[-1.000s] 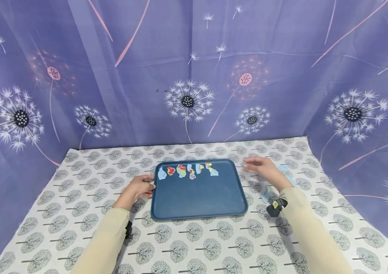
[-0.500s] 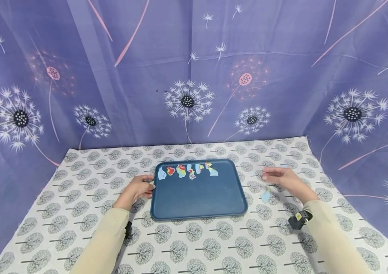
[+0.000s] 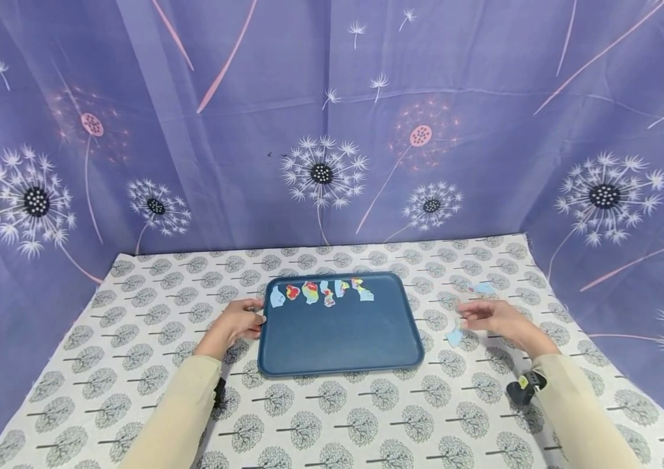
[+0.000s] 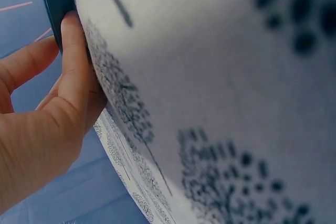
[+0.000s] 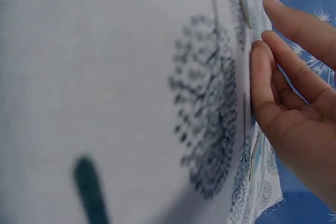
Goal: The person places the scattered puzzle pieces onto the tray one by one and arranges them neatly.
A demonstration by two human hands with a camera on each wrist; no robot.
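My left hand (image 3: pixel 242 320) grips the left edge of a dark blue tray (image 3: pixel 340 345). In the left wrist view its thumb and fingers lie on either side of the tray's rim (image 4: pixel 56 3). My right hand (image 3: pixel 498 319) is low over the cloth, right of the tray. Its fingertips are beside a small light blue, irregular flat piece (image 3: pixel 454 335), partly covered by the fingers. In the right wrist view the thumb stands apart from the fingers (image 5: pixel 261 77), with nothing seen between them. Several irregular flat pieces, such as a red and yellow one (image 3: pixel 311 292), line the tray's far side.
Another light blue piece (image 3: pixel 483 287) with a bit of red lies on the cloth beyond my right hand. A white tablecloth (image 3: pixel 361 426) printed with grey trees covers the table. Behind it hangs a purple curtain (image 3: pixel 238 195) with dandelions.
My right hand has moved right and nearer to me, from beside the tray's far right corner to the light blue piece. The left hand and tray have stayed put.
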